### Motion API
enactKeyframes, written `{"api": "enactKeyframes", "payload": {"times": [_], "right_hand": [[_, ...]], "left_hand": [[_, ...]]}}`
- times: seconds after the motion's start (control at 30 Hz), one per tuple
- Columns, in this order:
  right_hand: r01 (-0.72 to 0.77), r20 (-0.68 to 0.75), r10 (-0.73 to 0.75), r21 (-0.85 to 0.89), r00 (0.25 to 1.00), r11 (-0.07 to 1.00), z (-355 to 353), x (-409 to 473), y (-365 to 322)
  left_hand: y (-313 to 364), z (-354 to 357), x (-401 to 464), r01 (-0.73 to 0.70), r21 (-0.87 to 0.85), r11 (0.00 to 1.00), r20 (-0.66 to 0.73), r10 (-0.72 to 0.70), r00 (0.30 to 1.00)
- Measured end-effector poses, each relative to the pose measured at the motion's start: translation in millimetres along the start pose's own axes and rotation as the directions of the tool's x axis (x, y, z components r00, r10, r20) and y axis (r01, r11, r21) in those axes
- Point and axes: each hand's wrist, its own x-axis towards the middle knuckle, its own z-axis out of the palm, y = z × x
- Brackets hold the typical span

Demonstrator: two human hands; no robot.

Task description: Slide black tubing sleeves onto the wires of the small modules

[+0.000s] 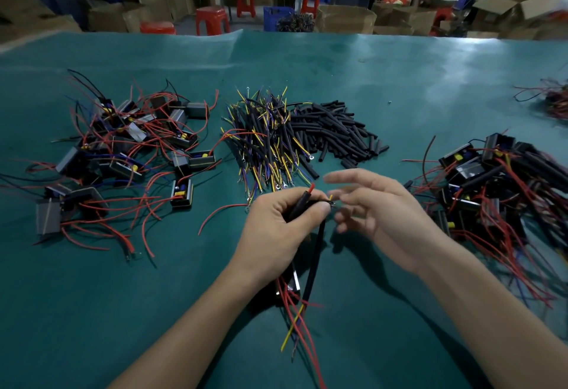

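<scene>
My left hand (282, 225) is closed around black tubing sleeves (299, 208) on wires; a red wire tip (312, 188) pokes out above my thumb. A long sleeved wire (315, 262) hangs down from that hand, and a small module (292, 284) lies half hidden under my wrist with red and yellow wires trailing toward me. My right hand (378, 210) hovers just right of the sleeve ends, fingers spread and blurred, holding nothing. Loose black sleeves (341, 133) are heaped at the centre of the table.
A pile of modules with red wires (123, 148) lies on the left, another module pile (498, 179) on the right. Yellow and blue sleeved wires (267, 142) are heaped in the middle of the green table cover (123, 311). Boxes, red stools and people are beyond the far edge.
</scene>
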Motion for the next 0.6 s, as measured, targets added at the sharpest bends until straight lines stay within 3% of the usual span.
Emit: {"api": "enactKeyframes", "payload": {"times": [0.1,0.4,0.53,0.6], "right_hand": [[-0.040,0.193,0.030,0.046,0.981,0.998,1.7,0.2,4.1],[-0.098,0.225,0.050,0.206,0.973,0.974,-0.9,1.4,9.2],[-0.026,0.111,0.008,0.160,0.994,0.987,0.0,0.8,6.1],[0.099,-0.006,-0.099,0.049,0.995,0.994,-3.5,-0.2,3.3]], "left_hand": [[1.8,-0.1,0.0,0.019,-0.083,0.996,0.045,-0.016,0.999],[3.5,-3.2,4.0,0.033,-0.197,0.980,-0.017,-0.037,0.999],[0.2,-1.7,4.2,0.034,-0.149,0.988,-0.080,-0.046,0.996],[-0.8,0.3,3.6,0.043,-0.130,0.991,-0.106,-0.057,0.993]]}}
